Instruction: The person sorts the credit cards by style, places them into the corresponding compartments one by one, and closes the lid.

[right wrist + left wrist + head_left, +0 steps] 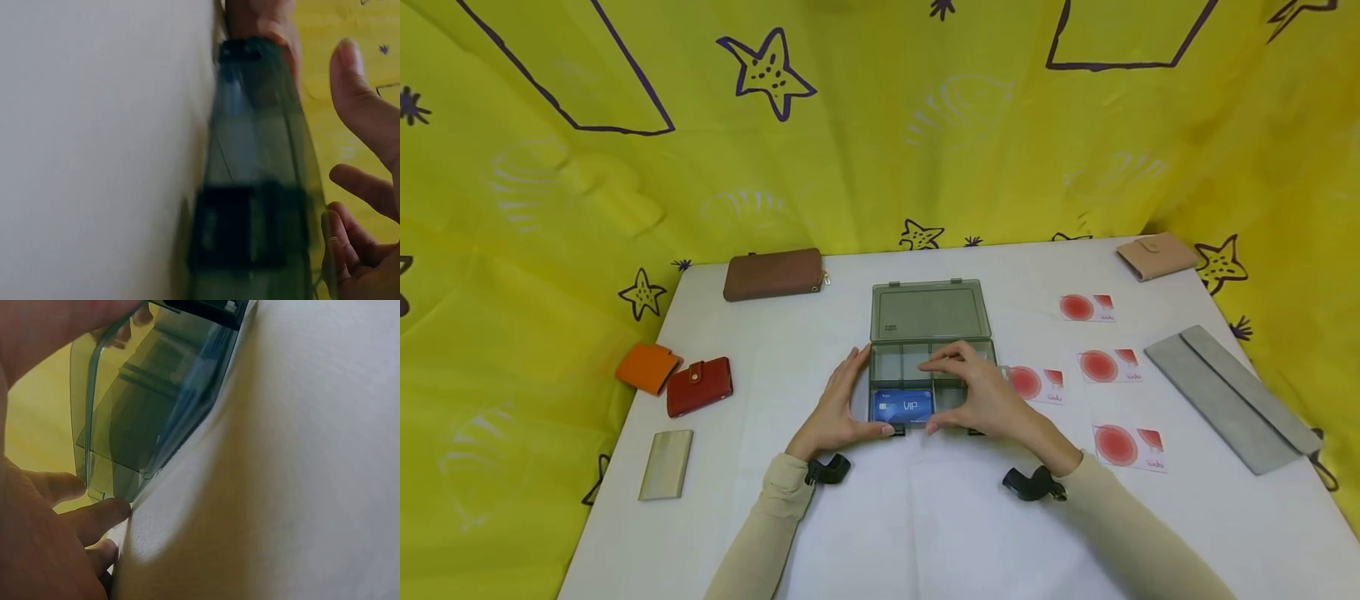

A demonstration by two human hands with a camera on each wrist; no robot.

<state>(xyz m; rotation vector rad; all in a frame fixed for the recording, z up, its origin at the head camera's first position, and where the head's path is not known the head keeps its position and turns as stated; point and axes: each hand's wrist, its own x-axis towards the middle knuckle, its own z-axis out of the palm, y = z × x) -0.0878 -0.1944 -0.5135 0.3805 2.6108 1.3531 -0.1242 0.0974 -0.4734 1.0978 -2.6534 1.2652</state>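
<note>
A smoky clear compartment box (880, 367) lies open at the middle of the white table (925, 533), its lid (928, 310) folded back flat. A blue VIP card (904, 407) sits in the front left compartment. My left hand (838, 408) lies along the box's left wall with straight fingers, thumb on the front edge. My right hand (985, 396) arches over the right compartments, thumb tip at the front wall. In the left wrist view the box (156, 406) stands just beyond my left hand (44, 550). The right wrist view shows the box (256, 156) with my right hand's fingers (362, 106) spread just off it.
On the left lie a brown wallet (772, 274), an orange wallet (646, 367), a red wallet (699, 386) and a metallic card case (666, 464). On the right are several red-circle cards (1108, 365), a pink wallet (1156, 255) and a grey pouch (1228, 396). Yellow cloth surrounds the table.
</note>
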